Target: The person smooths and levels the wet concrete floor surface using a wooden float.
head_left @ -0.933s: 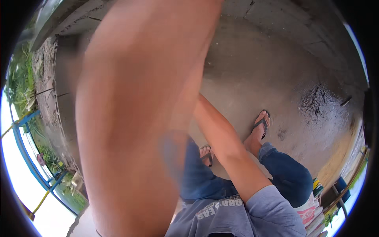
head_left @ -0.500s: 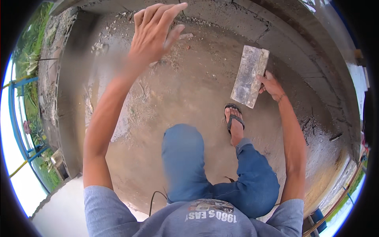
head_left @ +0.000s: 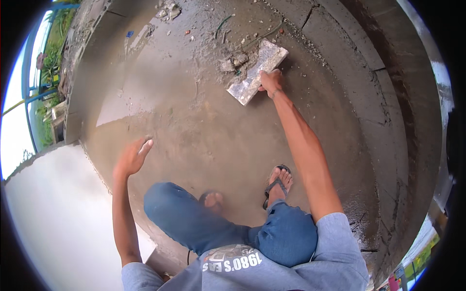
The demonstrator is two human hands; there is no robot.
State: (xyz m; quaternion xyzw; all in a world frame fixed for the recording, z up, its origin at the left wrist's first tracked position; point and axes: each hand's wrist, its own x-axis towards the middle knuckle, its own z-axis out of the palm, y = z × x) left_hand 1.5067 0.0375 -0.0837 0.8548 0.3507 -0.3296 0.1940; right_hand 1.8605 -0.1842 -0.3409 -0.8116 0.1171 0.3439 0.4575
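Note:
My right hand (head_left: 271, 82) grips the long edge of a flat, rectangular board (head_left: 258, 72), grey-white and stained as if with mortar. The thumb lies over its upper face, while the other fingers are mostly hidden beneath. Held out in front of me, the board is slanted and low over the wet, muddy floor (head_left: 194, 131). Grey rubble lumps (head_left: 234, 62) lie right beside its left edge. Off to the left, my left hand (head_left: 134, 156) hangs above the floor with nothing in it, thumb apart from the fingers.
A low grey block wall (head_left: 354, 87) curves along the right. White surface (head_left: 58, 208) fills the lower left. My sandalled right foot (head_left: 278, 183) stands on the floor, beside my blurred left foot (head_left: 212, 200). More rubble (head_left: 168, 9) lies at the far edge.
The board has moved left and forward with my right hand, tilting over beside the rubble. My left hand has dropped back toward me, and my view has turned.

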